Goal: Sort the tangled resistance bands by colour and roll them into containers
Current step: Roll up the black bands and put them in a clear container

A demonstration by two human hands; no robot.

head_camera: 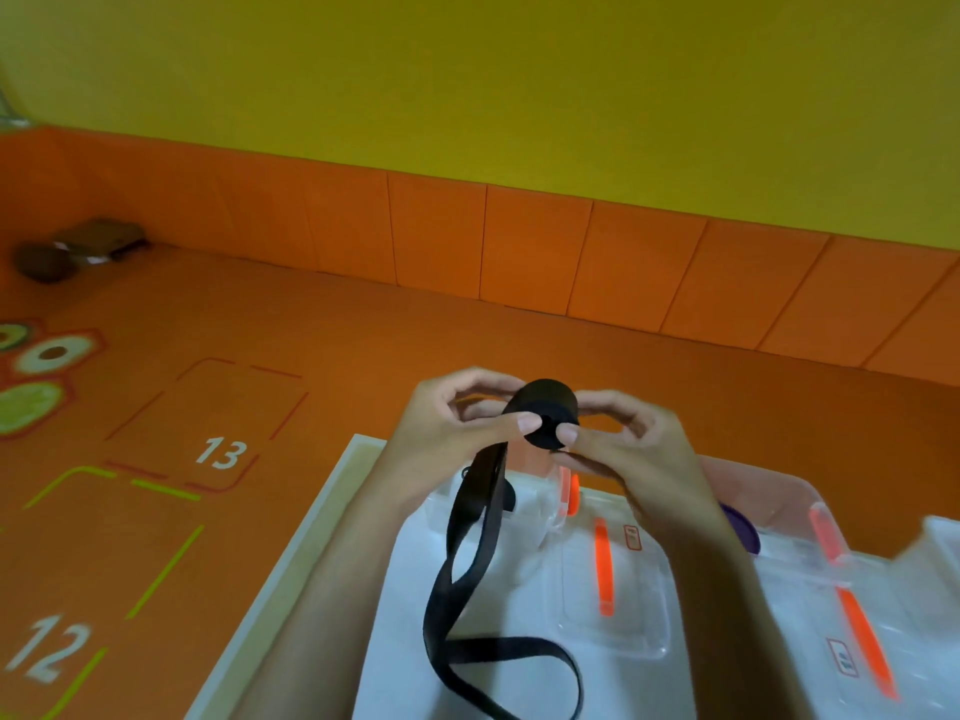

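We are pinching the half-wound black band [548,407] between left hand [441,433] and right hand [623,444] above the far edge of the desk [322,537], its tail trailing over a container [613,631]. A purple roll [745,527] is sitting stored; the tail is awaiting winding.

One head-worn wide-angle camera looks forward and down, close over the white bench [322,537] and clear containers [613,589] at 5 o'clock. Orange floor [260,324] spreads toward 9, yellow wall [467,70] at 12; the horizon tilts.
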